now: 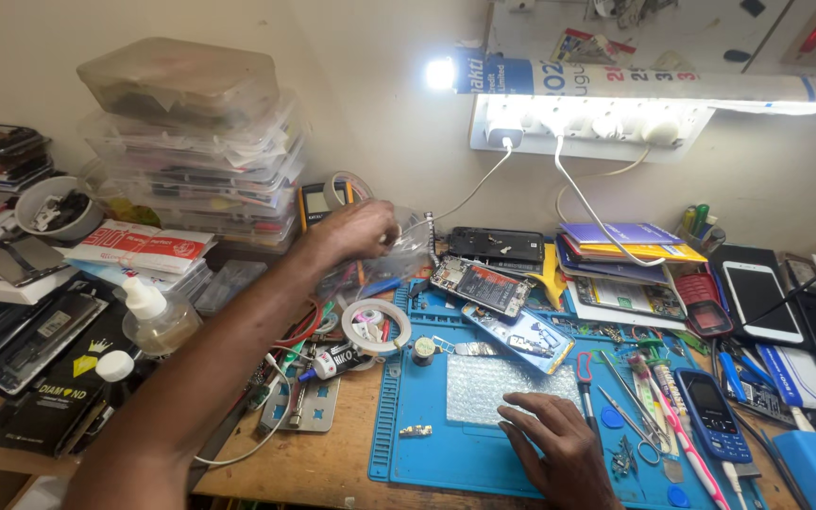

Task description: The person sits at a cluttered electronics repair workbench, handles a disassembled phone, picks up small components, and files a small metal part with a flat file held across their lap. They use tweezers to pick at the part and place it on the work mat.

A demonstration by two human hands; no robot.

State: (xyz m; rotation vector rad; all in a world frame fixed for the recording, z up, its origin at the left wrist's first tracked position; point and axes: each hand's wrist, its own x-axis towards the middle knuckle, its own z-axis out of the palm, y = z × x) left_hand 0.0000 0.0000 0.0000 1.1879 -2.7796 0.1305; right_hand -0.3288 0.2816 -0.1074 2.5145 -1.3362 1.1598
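Far left of the tabletop (pixel 332 467): stacked phones and parts; a squeeze bottle (pixel 156 316) of clear liquid, upright; behind it, piled clear boxes (pixel 202 161) against the wall. Left hand (pixel 359 229): stretched far back over the clutter, grip curled around a clear plastic tub (pixel 408 247) beside a yellow meter (pixel 318 203); the fingers seem to pinch its rim, though whether anything is taken from inside cannot be told. Below it: a tape roll (pixel 376 326) and a marker-like tube (pixel 332 362), lying flat. Centre: blue mat (pixel 427 425), carrying an opened phone (pixel 480 284) with its board exposed, a second opened phone (pixel 528 337) just beside it, and a frosted clear sheet (pixel 493 387). Right hand (pixel 559 446): flat, palm down on the mat at the sheet's near edge, fingers spread, holding nothing. Right of it: tweezers and scissors (pixel 637 420), a keypad phone (pixel 712 414), a white smartphone (pixel 760 300). Step in hand, by judgement: fetching from the tub; next calls for a clean lift over the cables.
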